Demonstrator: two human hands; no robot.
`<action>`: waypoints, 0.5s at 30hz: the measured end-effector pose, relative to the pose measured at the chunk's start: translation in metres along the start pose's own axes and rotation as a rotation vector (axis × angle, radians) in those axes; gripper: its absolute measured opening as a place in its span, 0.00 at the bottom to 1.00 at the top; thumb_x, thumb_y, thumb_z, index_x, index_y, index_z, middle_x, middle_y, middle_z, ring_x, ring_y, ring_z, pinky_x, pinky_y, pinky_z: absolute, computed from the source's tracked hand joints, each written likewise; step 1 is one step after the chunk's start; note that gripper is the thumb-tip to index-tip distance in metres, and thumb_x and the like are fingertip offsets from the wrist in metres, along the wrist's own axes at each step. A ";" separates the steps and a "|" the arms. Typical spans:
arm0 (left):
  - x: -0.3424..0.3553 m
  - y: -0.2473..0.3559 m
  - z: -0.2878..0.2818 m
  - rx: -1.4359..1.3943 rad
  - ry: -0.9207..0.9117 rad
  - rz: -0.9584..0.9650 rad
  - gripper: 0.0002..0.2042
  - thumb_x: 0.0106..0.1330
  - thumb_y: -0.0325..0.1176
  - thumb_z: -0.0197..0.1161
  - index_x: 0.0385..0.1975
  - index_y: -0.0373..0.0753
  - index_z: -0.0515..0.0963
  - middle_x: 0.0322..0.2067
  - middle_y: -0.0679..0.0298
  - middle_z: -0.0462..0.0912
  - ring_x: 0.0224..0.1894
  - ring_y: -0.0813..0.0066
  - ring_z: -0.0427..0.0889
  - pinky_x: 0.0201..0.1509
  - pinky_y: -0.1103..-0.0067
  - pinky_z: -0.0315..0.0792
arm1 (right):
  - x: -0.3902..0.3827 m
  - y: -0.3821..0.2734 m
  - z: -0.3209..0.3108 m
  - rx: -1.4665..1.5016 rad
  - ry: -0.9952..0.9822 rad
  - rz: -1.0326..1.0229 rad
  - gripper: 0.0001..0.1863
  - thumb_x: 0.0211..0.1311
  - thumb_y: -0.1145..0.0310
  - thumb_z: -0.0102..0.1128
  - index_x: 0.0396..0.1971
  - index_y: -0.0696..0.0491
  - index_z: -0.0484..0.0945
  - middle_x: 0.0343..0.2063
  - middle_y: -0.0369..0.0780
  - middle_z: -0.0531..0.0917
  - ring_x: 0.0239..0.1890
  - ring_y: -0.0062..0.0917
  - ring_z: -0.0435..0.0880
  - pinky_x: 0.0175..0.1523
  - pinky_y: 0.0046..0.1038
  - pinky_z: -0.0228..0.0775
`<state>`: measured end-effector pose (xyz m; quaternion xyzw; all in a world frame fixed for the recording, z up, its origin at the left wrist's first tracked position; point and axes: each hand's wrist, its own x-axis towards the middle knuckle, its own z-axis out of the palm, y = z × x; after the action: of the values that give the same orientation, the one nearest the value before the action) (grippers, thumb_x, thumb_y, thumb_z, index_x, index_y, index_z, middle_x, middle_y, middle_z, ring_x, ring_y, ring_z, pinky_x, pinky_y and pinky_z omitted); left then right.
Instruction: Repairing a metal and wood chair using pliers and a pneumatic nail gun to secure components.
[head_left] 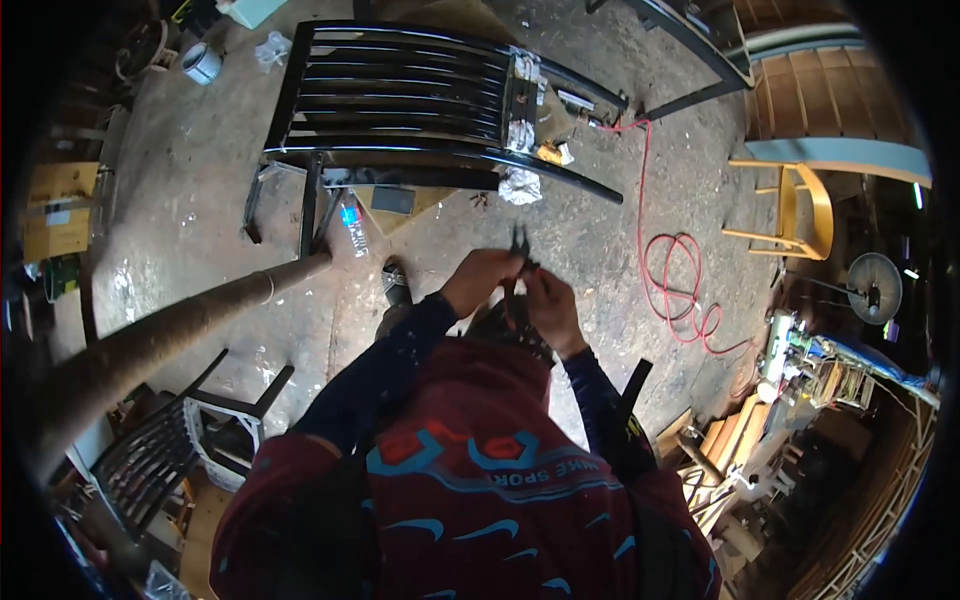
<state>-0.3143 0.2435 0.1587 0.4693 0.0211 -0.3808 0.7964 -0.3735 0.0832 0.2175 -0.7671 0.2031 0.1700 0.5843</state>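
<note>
Person at work in a shop, both hands drawn together in front of the body. The tool [519, 240], dark, forked at its tip and apparently pliers, is held above the floor [590, 230], its tip pointing away from the wearer. The left hand [480, 284] is closed around it; the right hand [556, 312] meets it from the other side with fingers bent, though from here one cannot tell whether they grip the tool or some small part. Beyond, and apart from the hands, a black chair [400, 85] lies over cardboard [430, 217], a bottle [353, 228] near its lower edge. As to progress: the chair's frame and slats appear already joined and dark-coated, while pale wrapping [519, 186] remains at one end. The handwork itself seems midway, with the tool in hand but not at the chair; stripping the wrapping and any fastening would, in this observer's judgement, be left. A red hose [645, 200] lies coiled to the right.
</note>
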 end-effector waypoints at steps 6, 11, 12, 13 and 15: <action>0.121 0.075 0.045 -0.035 0.061 -0.109 0.07 0.75 0.35 0.58 0.41 0.38 0.74 0.20 0.70 0.73 0.19 0.81 0.72 0.22 0.81 0.68 | 0.136 -0.033 -0.096 -0.156 -0.040 -0.237 0.12 0.74 0.65 0.54 0.37 0.60 0.77 0.21 0.45 0.78 0.25 0.21 0.72 0.32 0.28 0.67; 0.243 0.030 0.064 -0.430 0.348 0.007 0.14 0.74 0.34 0.60 0.54 0.33 0.76 0.42 0.62 0.85 0.40 0.74 0.85 0.43 0.77 0.80 | 0.283 -0.007 -0.179 -0.275 -0.233 -0.321 0.25 0.60 0.57 0.70 0.49 0.61 0.77 0.33 0.49 0.83 0.35 0.36 0.85 0.42 0.33 0.76; 0.263 0.019 0.063 -0.388 0.424 0.024 0.15 0.73 0.33 0.61 0.54 0.32 0.78 0.41 0.62 0.85 0.42 0.75 0.84 0.48 0.77 0.78 | 0.303 -0.013 -0.189 -0.282 -0.288 -0.319 0.25 0.60 0.57 0.70 0.49 0.61 0.77 0.33 0.49 0.83 0.35 0.36 0.85 0.42 0.33 0.76; 0.277 0.014 0.063 -0.441 0.490 0.074 0.15 0.73 0.33 0.62 0.53 0.32 0.78 0.40 0.63 0.85 0.40 0.76 0.84 0.48 0.77 0.78 | 0.321 -0.029 -0.191 -0.517 -0.372 -0.441 0.34 0.55 0.54 0.73 0.55 0.60 0.72 0.40 0.50 0.82 0.41 0.41 0.84 0.46 0.36 0.77; 0.315 0.012 0.062 -0.505 0.588 0.146 0.14 0.72 0.32 0.62 0.53 0.31 0.79 0.39 0.63 0.85 0.39 0.77 0.83 0.47 0.78 0.78 | 0.361 -0.035 -0.196 -0.888 -0.526 -0.478 0.55 0.42 0.54 0.78 0.69 0.55 0.56 0.55 0.50 0.75 0.55 0.48 0.78 0.50 0.48 0.76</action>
<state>-0.1036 0.0140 0.0789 0.3479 0.3079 -0.1553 0.8718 -0.0402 -0.1382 0.1173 -0.8956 -0.2196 0.2876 0.2588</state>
